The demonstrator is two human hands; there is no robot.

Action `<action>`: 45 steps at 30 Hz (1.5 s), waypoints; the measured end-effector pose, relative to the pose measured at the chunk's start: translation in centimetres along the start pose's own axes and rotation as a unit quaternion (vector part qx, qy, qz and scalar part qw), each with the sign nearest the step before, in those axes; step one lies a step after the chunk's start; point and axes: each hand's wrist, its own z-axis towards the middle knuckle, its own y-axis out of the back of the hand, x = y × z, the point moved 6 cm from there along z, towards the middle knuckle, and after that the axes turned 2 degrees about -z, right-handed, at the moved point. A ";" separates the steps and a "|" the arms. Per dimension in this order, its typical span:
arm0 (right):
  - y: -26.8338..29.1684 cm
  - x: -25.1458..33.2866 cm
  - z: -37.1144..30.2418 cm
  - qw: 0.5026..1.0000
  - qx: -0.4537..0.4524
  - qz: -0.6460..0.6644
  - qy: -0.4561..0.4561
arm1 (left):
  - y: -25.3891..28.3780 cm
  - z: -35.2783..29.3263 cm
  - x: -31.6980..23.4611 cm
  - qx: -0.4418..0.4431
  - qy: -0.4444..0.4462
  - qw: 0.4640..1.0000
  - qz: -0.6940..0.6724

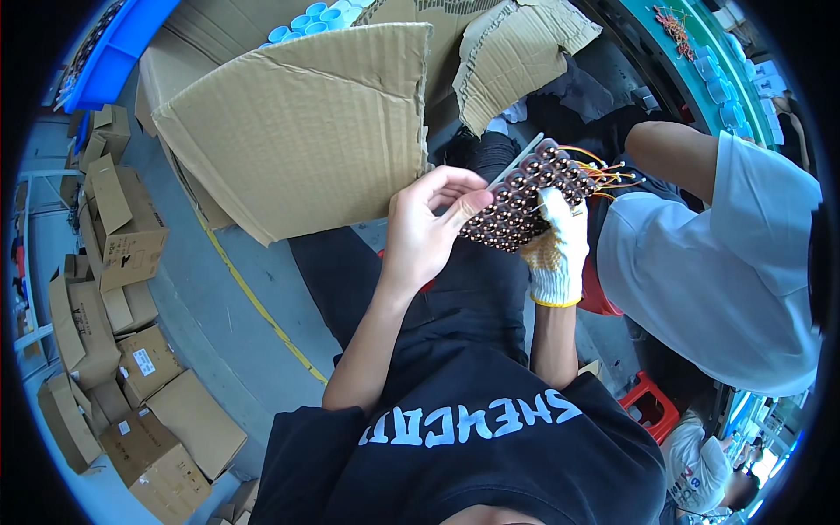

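Above my lap I see a panel packed with rows of shiny, copper-coloured round pieces, tilted, with a pale edge along its far left side. My left hand is bare and closed at that left edge, its thumb against the panel and its fingers curled behind. On the other side my right hand, in a white knit glove with a yellow-edged cuff, grips the panel with the thumb on top. Thin orange and yellow wires stick out past the panel's right edge. What the pieces are exactly, I cannot make out.
A large open cardboard box stands ahead, with light-blue cups beyond. Close on my right sits a person in a light shirt. Several cartons line the left, past a yellow floor line. A red stool is at lower right.
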 end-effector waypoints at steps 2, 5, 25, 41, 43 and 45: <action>-0.3 0.0 -0.1 1.000 0.014 0.005 -0.004 | 0.2 -0.2 -0.4 -0.007 -0.029 0.998 0.049; -0.6 -0.2 -0.1 1.000 0.000 -0.004 0.006 | 0.2 -0.3 -1.2 -0.019 -0.088 0.986 0.141; -0.6 -0.5 0.3 0.998 0.026 0.044 -0.030 | 0.0 -0.5 -0.6 -0.003 -0.013 0.999 0.044; -0.5 -2.5 0.3 0.996 -0.007 0.057 -0.066 | 1.8 -1.1 1.5 -0.009 0.086 0.995 0.043; -1.6 -2.1 0.2 0.994 0.012 0.091 -0.068 | 1.5 -1.1 1.3 -0.017 0.078 0.997 0.013; -2.8 -1.6 0.2 0.984 0.050 0.156 -0.069 | 1.4 -1.2 0.9 -0.034 0.061 0.996 -0.047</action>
